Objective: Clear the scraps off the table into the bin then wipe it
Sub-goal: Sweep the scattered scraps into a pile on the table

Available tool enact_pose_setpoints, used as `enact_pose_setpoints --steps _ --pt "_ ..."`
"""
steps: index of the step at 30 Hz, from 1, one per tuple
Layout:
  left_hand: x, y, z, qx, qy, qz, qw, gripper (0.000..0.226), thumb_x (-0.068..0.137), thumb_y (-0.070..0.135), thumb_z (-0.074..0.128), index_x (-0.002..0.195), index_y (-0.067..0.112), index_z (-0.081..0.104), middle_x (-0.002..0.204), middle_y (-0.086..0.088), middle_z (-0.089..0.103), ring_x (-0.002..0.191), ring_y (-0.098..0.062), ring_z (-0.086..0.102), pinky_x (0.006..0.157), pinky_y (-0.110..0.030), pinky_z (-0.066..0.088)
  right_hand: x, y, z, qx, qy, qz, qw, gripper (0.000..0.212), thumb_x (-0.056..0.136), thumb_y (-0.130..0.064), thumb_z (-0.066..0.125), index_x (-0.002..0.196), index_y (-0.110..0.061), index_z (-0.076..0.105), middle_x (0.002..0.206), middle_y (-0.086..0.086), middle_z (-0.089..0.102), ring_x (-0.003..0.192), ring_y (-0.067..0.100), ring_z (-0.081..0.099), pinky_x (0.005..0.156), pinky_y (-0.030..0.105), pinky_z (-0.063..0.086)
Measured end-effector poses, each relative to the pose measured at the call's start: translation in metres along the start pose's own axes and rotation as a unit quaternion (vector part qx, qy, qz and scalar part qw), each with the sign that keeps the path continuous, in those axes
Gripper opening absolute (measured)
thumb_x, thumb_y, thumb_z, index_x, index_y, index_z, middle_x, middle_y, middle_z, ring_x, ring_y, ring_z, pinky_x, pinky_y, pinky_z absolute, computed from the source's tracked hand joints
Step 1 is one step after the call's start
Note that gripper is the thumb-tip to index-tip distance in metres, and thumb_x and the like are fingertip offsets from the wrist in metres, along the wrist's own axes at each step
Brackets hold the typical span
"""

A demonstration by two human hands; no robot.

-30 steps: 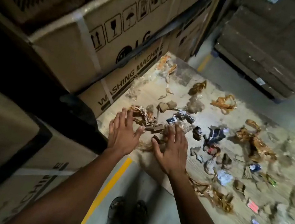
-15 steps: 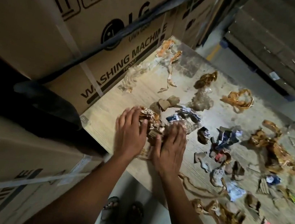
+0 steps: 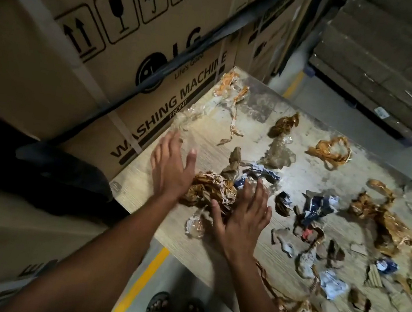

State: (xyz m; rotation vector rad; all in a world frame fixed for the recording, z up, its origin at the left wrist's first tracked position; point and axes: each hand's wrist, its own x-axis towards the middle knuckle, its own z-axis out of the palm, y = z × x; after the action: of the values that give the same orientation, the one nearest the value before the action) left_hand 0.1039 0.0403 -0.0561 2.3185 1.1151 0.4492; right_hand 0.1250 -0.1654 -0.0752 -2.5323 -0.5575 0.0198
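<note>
Now | left hand (image 3: 170, 169), right hand (image 3: 245, 218): flat, fingers straight, flanking brown scrap wad (image 3: 209, 192)

Cardboard box (image 3: 125, 46) prints "LG", "WASHING MACHINE", "FRONT", plus up-arrows, fragile-glass and umbrella handling symbols.

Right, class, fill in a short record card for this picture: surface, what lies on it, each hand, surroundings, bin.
surface: pale wooden table
litter: brown paper wad, blue wrapper, clear plastic, many more scraps
left hand: left hand, fingers straight, against the wad's left side
right hand: right hand, flat, on the wad's right side
surroundings: washing machine cartons
bin: not in view
</note>
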Motion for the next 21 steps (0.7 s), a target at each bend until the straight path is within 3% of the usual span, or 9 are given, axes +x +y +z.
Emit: enact_pose_setpoints --steps 4,6,9,12,15,17,19,21 --pt "0.053 -0.009 0.004 0.039 -0.053 0.010 0.998 0.078 0.108 0.057 0.047 0.172 0.027 0.015 0.181 0.000 0.011 0.164 -0.029 0.016 0.130 -0.059 0.015 0.006 0.003 0.009 -0.020 -0.008 0.001 1.000 0.101 0.094 -0.085 0.042 0.172 -0.033 0.007 0.182 0.008 -0.002 0.167 0.036 0.001 0.129 0.065 0.003" --pt "0.064 -0.009 0.013 0.030 -0.095 0.025 0.995 0.076 0.109 0.056 0.045 0.172 0.028 0.015 0.180 0.000 0.016 0.165 -0.027 0.016 0.131 -0.058 0.014 0.007 0.007 0.013 -0.026 -0.017 0.003 1.000 0.098 0.094 -0.083 0.046 0.172 -0.036 0.010 0.182 0.006 -0.006 0.167 0.036 -0.003 0.129 0.066 0.003" --pt "0.059 -0.006 0.024 0.020 -0.127 0.062 0.990 0.062 0.110 0.060 0.034 0.165 0.031 0.035 0.173 0.002 0.034 0.162 -0.026 0.023 0.133 -0.057 0.014 0.008 0.010 0.016 -0.027 -0.029 0.001 0.999 0.095 0.094 -0.077 0.050 0.172 -0.042 0.009 0.182 0.004 -0.009 0.167 0.035 -0.008 0.130 0.067 0.005" --pt "0.038 -0.003 0.030 0.035 -0.167 0.117 0.978 0.046 0.114 0.047 0.040 0.157 0.033 0.049 0.171 0.005 0.038 0.161 -0.023 0.024 0.134 -0.055 0.011 0.009 0.009 0.015 -0.029 -0.025 0.005 0.999 0.095 0.094 -0.074 0.053 0.172 -0.040 0.010 0.182 0.005 -0.004 0.167 0.036 -0.005 0.130 0.066 0.007" --pt "0.028 0.006 0.027 -0.019 -0.143 0.108 0.984 0.032 0.111 0.044 0.045 0.137 0.032 0.058 0.152 0.006 0.054 0.135 -0.018 0.050 0.117 -0.055 0.045 0.011 0.008 0.014 -0.025 -0.029 0.011 0.999 0.095 0.093 -0.074 0.052 0.172 -0.039 0.011 0.182 0.006 -0.002 0.167 0.036 -0.004 0.130 0.067 0.009" --pt "0.035 0.018 0.024 -0.064 -0.107 0.080 0.989 0.032 0.109 0.049 0.045 0.137 0.034 0.052 0.145 0.007 0.054 0.121 -0.014 0.055 0.102 -0.050 0.056 0.012 0.009 0.013 -0.027 -0.035 0.015 0.999 0.095 0.094 -0.074 0.050 0.172 -0.041 0.009 0.182 0.005 -0.004 0.167 0.035 -0.006 0.130 0.067 0.009" --pt "0.050 0.031 0.023 -0.085 -0.104 0.086 0.987 0.049 0.109 0.056 0.046 0.153 0.035 0.042 0.161 0.004 0.043 0.134 -0.021 0.053 0.110 -0.049 0.050 0.014 0.009 0.014 -0.033 -0.041 0.020 0.998 0.094 0.095 -0.074 0.050 0.172 -0.043 0.005 0.182 0.004 -0.007 0.167 0.033 -0.010 0.131 0.066 0.007" --pt "0.068 0.048 0.026 -0.097 -0.152 0.108 0.978 0.066 0.107 0.061 0.047 0.167 0.039 0.026 0.176 0.007 0.021 0.157 -0.028 0.031 0.118 -0.052 0.033 0.016 0.008 0.015 -0.038 -0.043 0.025 0.998 0.093 0.096 -0.073 0.051 0.171 -0.044 0.005 0.182 0.004 -0.008 0.167 0.033 -0.010 0.132 0.064 0.005"
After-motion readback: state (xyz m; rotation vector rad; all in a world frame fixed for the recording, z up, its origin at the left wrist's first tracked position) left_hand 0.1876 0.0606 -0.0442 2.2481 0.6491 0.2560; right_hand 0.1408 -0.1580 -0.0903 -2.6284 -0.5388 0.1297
